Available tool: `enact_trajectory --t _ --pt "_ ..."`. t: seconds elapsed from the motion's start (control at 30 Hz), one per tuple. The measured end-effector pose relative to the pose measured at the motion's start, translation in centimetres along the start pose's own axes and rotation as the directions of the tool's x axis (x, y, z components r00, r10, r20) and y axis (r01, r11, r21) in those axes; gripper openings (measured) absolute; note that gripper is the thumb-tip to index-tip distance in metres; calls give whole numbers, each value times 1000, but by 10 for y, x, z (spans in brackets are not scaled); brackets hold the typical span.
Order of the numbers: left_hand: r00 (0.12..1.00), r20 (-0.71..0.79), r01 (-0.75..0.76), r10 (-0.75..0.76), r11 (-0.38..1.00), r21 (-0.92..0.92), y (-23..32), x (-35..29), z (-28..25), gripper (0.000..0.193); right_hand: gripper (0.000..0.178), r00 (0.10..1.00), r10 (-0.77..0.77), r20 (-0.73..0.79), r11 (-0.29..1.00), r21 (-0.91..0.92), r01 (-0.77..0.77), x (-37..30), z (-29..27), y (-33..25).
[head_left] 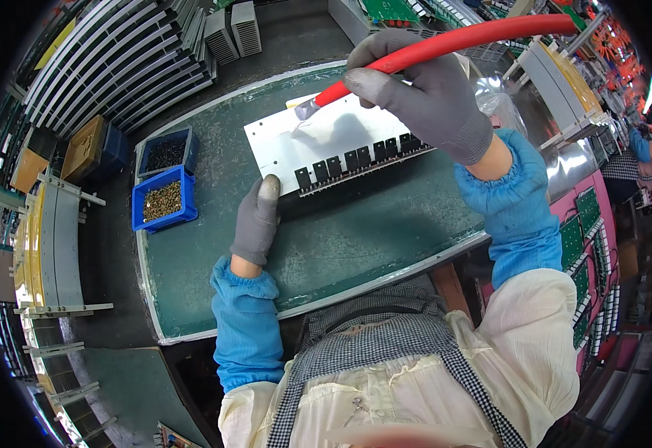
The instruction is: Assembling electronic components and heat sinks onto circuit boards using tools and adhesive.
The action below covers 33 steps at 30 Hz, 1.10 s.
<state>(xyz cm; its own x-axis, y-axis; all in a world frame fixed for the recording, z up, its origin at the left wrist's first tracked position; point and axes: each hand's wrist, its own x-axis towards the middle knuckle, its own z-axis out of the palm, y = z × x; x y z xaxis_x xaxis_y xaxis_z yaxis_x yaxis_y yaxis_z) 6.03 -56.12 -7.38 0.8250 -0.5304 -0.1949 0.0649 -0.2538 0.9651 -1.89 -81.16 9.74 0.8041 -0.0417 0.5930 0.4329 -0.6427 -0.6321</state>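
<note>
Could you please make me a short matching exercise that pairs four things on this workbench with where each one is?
Things:
1. red hose nozzle
2. left hand
3. blue bin of small parts
4. row of black components

Places:
A. at the mat's left edge
B. along the white plate's near edge
C. gripped in the right hand
D. resting at the white plate near corner

Pairs: 1-C, 2-D, 3-A, 4-B

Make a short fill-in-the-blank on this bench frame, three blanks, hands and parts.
1. The right hand grips a hose coloured ____.
2. The left hand presses on the metal plate near its ____ corner.
3. The two bins left of the plate are coloured ____.

Missing words: red; lower left; blue
</note>
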Motion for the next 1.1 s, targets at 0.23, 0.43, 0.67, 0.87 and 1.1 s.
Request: enact_trajectory --t 0.23,0.43,0.67,0.87,1.1 --pt "1000 -14 6 -7 1000 -6 4 -3 1 76 27 995 -76 65 971 -220 89 5 3 2" --pt "1000 1 -3 3 1000 -17 0 -1 1 80 27 995 -95 -7 961 -260 90 -4 -17 14" --pt "999 -40 -11 8 998 -69 2 -2 6 82 27 999 -42 -14 925 -379 33 -20 -56 30" --pt "996 -86 -7 4 999 -34 8 -3 12 77 26 997 35 -72 866 -496 -67 -33 -93 46" --pt "988 -151 -14 7 999 -46 8 -5 17 80 25 977 114 -178 941 -296 -163 -42 -111 50"
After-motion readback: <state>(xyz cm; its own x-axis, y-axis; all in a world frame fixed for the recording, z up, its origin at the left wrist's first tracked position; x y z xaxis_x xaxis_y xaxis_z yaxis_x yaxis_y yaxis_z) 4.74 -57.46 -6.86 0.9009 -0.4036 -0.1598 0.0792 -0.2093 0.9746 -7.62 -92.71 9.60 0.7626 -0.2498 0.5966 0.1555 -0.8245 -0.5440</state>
